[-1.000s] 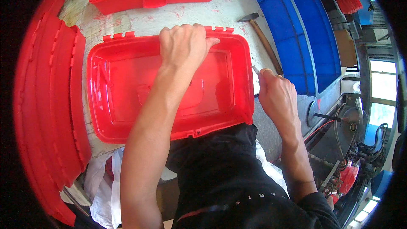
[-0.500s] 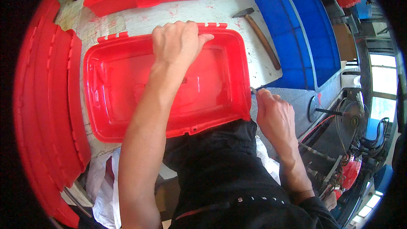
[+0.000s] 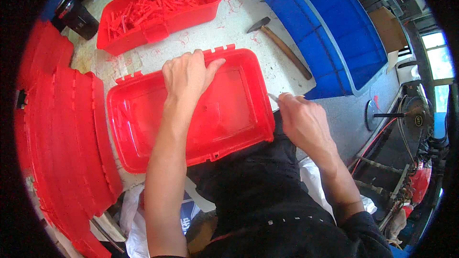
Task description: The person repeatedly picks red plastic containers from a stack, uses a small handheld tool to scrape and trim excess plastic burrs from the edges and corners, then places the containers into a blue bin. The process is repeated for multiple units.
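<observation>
A shallow red plastic box (image 3: 229, 129), open side up, rests tilted at the table's near edge and against my lap. My left hand (image 3: 185, 74) is closed over its far rim, with the thumb stretched along the inside and the fingertips hidden behind the wall. Beside the box's right wall, my right hand (image 3: 306, 118) is closed round a small knife (image 3: 273, 97). Only a short length of metal blade shows, close to the right rim; the handle is hidden in the fist. Whether the blade touches the plastic I cannot tell.
Behind stands a red bin (image 3: 186, 25) heaped with thin red plastic scraps. A hammer (image 3: 282, 48) lies right of it, beside a large blue crate (image 3: 330, 38). Stacked red plastic parts (image 3: 71, 138) rise at left, near a black cup (image 3: 76, 16). Machinery (image 3: 406, 129) stands at far right.
The view has shifted, showing more of the far table. The red box appears turned slightly counter-clockwise, with both hands moving along with it. The knife stays by its right rim.
</observation>
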`<action>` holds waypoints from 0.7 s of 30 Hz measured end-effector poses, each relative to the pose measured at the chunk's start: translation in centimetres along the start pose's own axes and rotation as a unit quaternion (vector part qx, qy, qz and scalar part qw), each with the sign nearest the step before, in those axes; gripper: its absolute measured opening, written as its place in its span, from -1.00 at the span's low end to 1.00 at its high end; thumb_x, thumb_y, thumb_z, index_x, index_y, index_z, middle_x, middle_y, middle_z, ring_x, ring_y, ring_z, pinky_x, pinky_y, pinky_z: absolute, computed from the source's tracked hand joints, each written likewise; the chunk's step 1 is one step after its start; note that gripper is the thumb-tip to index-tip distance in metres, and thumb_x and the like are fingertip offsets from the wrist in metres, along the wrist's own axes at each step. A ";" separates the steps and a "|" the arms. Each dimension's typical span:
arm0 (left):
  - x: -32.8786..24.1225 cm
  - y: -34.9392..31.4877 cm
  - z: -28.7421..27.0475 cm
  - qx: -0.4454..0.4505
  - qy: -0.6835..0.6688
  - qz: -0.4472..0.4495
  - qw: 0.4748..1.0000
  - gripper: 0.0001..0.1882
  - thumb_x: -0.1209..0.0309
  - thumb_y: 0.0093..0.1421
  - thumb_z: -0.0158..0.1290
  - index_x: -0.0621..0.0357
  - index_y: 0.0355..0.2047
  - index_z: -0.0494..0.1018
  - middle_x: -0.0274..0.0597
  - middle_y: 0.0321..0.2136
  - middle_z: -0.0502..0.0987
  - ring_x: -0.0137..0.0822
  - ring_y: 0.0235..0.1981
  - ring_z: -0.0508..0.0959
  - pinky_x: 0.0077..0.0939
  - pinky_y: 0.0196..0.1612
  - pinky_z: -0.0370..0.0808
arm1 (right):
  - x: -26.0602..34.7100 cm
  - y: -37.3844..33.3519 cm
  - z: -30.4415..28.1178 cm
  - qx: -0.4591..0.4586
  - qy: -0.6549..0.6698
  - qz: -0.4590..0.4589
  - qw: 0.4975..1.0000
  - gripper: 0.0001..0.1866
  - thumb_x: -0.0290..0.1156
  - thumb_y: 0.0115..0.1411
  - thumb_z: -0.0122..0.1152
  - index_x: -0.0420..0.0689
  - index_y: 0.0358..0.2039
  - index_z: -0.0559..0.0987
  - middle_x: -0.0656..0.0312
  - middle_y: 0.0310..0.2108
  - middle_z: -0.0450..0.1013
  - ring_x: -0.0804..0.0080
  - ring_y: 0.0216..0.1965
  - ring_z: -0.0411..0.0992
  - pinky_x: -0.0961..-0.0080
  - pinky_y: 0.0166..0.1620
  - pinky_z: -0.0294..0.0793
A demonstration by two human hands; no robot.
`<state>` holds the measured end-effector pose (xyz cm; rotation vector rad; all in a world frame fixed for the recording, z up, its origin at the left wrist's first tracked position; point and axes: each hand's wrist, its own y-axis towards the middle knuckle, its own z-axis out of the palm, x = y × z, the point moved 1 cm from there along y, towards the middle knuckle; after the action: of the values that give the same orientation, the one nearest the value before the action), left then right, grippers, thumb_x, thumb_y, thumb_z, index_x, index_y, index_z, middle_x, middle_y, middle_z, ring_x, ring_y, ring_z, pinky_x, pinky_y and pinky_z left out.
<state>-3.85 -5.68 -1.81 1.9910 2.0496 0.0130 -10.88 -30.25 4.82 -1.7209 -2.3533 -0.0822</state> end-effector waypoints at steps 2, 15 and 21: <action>-0.1 0.0 -0.2 0.000 0.006 0.001 1.000 -0.36 -0.22 0.12 0.17 0.23 -0.40 0.63 0.13 -0.54 0.62 0.06 -0.46 0.67 -0.08 -0.37 0.56 | -0.3 0.7 0.7 0.040 -0.019 0.021 0.999 -0.85 -0.45 0.33 0.07 -0.23 -0.25 0.58 -0.10 -0.39 0.55 -0.05 -0.41 0.56 0.21 -0.35 0.57; -0.5 0.0 -0.2 -0.008 0.038 -0.007 0.999 -0.38 -0.19 0.17 0.15 0.25 -0.43 0.62 0.05 -0.59 0.61 -0.03 -0.54 0.65 -0.17 -0.42 0.54 | -2.3 -2.0 0.9 0.029 0.039 0.025 0.998 -0.90 -0.44 0.26 0.07 -0.18 -0.30 0.51 -0.12 -0.43 0.53 -0.14 -0.44 0.53 0.04 -0.38 0.52; -0.5 0.1 -0.4 0.008 0.045 -0.011 0.999 -0.38 -0.18 0.17 0.14 0.24 -0.43 0.62 0.05 -0.59 0.61 -0.04 -0.54 0.66 -0.18 -0.44 0.54 | -1.3 0.7 0.9 0.022 0.027 -0.015 0.999 -0.92 -0.48 0.27 0.09 -0.18 -0.32 0.54 -0.08 -0.44 0.53 -0.06 -0.45 0.53 0.13 -0.38 0.51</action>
<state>-3.80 -6.12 -1.32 2.0107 2.1337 0.0823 -9.95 -31.09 3.62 -1.6420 -2.3246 -0.0792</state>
